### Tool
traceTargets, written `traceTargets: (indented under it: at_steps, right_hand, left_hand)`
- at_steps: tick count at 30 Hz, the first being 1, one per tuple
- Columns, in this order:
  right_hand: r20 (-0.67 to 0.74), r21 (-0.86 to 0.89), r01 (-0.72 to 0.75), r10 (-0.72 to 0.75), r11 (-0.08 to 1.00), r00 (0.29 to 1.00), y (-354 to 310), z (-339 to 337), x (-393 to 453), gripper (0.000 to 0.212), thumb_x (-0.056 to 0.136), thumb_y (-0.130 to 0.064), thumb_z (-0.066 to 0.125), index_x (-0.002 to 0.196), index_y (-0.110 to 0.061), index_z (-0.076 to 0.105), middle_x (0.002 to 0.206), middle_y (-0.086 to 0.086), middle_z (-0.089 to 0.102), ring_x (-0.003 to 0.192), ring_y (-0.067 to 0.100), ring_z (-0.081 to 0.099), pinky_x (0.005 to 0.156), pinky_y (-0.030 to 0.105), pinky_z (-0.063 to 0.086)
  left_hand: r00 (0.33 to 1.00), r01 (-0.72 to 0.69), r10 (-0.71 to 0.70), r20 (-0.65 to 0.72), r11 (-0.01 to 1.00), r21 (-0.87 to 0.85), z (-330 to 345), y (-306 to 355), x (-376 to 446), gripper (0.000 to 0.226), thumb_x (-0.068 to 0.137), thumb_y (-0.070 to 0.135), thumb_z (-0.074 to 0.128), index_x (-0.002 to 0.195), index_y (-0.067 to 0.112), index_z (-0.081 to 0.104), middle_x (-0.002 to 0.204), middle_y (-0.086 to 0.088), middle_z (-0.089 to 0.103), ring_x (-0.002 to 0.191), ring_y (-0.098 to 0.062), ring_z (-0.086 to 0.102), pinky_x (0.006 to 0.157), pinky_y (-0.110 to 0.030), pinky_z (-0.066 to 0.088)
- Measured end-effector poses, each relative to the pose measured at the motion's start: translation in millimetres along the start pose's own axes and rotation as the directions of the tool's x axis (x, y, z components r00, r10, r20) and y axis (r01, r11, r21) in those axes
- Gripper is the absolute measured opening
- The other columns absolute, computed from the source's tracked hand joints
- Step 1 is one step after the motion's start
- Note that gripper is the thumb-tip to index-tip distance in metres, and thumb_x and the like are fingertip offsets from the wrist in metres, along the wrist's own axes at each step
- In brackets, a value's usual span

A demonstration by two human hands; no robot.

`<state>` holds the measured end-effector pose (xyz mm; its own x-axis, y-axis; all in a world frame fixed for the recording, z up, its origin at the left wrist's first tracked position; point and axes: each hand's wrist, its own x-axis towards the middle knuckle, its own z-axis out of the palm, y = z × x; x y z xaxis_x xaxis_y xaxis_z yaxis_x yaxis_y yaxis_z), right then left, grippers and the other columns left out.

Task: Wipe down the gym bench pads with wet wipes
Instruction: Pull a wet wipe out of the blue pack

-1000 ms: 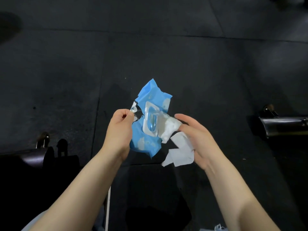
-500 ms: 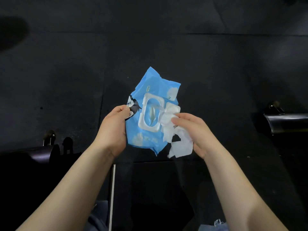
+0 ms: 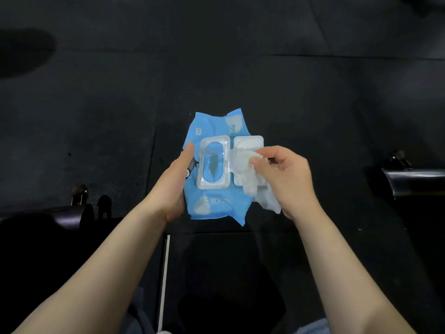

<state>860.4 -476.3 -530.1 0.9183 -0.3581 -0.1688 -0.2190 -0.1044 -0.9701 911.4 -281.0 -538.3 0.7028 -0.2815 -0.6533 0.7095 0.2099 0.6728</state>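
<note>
You are standing in a gym: dark rubber floor tiles (image 3: 240, 75) with visible seams lie beneath you, and black steel equipment bars (image 3: 414, 182) with bolts sit low at your left and right.

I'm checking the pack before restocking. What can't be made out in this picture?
- Head view: wipes left inside the pack; its wrapper hides them.
- Print on the pack: too small and blurred.
- Left hand fingers: behind the pack.
- Part of the wipe: under the right hand.
</note>
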Motion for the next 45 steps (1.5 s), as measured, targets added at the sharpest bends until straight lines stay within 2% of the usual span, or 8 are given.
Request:
traceTargets:
  at_steps: [4,11,20,25,29,33,41,45]
  right_hand:
    - [0.027,0.013,-0.003,0.003,1.0,1.0,-4.5,-2.1,-2.1,0.007,0.086,-0.016,0.071,0.089,-0.021,0.073,0.095,-0.006,0.072,0.091,0.013,0.069,0.075,0.03,0.057]
    - [0.018,0.02,-0.045,0.045,0.999,0.999,-7.8,-9.5,-3.6,0.006,0.088,-0.019,0.069,0.093,-0.02,0.071,0.098,-0.004,0.071,0.096,0.016,0.067,0.08,0.035,0.056]
    - [0.252,0.255,-0.236,0.171,0.938,0.952,-12.8,-1.7,-11.9,0.018,0.096,-0.018,0.054,0.108,-0.005,0.061,0.1,0.01,0.071,0.086,0.026,0.067,0.075,0.038,0.055]
    - [0.295,0.297,-0.363,0.277,0.883,0.915,-7.4,13.7,-13.0,0.019,0.098,-0.022,0.051,0.111,-0.01,0.06,0.095,0.005,0.073,0.086,0.02,0.068,0.073,0.036,0.054]
    - [0.27,0.314,-0.387,0.309,0.867,0.912,-4.4,14.6,-8.1,0.022,0.099,-0.024,0.05,0.116,-0.013,0.058,0.105,0.006,0.072,0.095,0.023,0.07,0.078,0.041,0.056]
    - [0.249,0.259,-0.385,0.324,0.886,0.913,0.8,15.2,-4.6,0.019,0.098,-0.024,0.05,0.112,-0.015,0.059,0.099,0.005,0.071,0.083,0.016,0.069,0.066,0.033,0.054]
    - [0.175,0.28,-0.343,0.304,0.896,0.936,1.6,2.2,4.8,0.023,0.098,-0.018,0.047,0.115,-0.008,0.058,0.097,0.007,0.074,0.083,0.017,0.071,0.065,0.028,0.056]
    - [0.186,0.237,-0.33,0.291,0.914,0.938,2.7,0.0,7.1,0.025,0.094,-0.017,0.048,0.112,-0.003,0.058,0.103,0.012,0.073,0.092,0.022,0.07,0.078,0.036,0.055]
  left_hand:
    - [0.995,0.078,-0.076,0.068,0.996,-0.03,2.5,2.6,-1.3,0.037,0.09,0.049,0.062,0.119,0.026,0.068,0.113,-0.002,0.074,0.102,-0.026,0.072,0.092,-0.049,0.054]
    - [0.984,-0.137,0.104,0.146,0.961,0.239,5.3,-5.3,3.9,0.033,0.088,0.001,0.068,0.117,0.017,0.063,0.111,-0.006,0.074,0.101,-0.027,0.071,0.086,-0.043,0.058]
    - [0.943,-0.291,0.329,-0.04,0.88,0.375,-2.3,-12.8,15.0,0.04,0.081,0.002,0.073,0.114,0.024,0.066,0.104,0.003,0.075,0.096,-0.019,0.073,0.081,-0.043,0.06]
    - [0.971,-0.218,0.185,0.152,0.946,0.24,2.3,-13.2,8.8,0.037,0.088,-0.004,0.061,0.122,0.01,0.064,0.113,-0.013,0.072,0.103,-0.031,0.07,0.078,-0.041,0.059]
    - [0.98,-0.016,0.016,0.198,1.0,-0.002,-1.1,-8.7,6.7,0.031,0.098,0.026,0.051,0.121,0.012,0.066,0.117,-0.012,0.071,0.106,-0.029,0.069,0.088,-0.045,0.057]
    - [0.979,-0.179,0.141,0.15,0.944,0.278,1.3,-16.8,12.2,0.023,0.093,0.017,0.064,0.115,0.012,0.069,0.107,-0.006,0.075,0.1,-0.024,0.072,0.077,-0.035,0.059]
    - [0.981,-0.166,0.193,-0.028,0.9,0.403,-9.3,-28.2,30.7,0.024,0.086,0.001,0.069,0.108,0.011,0.07,0.097,-0.004,0.077,0.09,-0.022,0.074,0.079,-0.039,0.059]
    - [0.991,-0.083,0.134,-0.015,0.696,0.713,-23.3,-32.7,37.2,0.065,0.078,0.03,0.076,0.136,0.02,0.05,0.129,0.004,0.063,0.118,-0.02,0.061,0.097,-0.042,0.052]
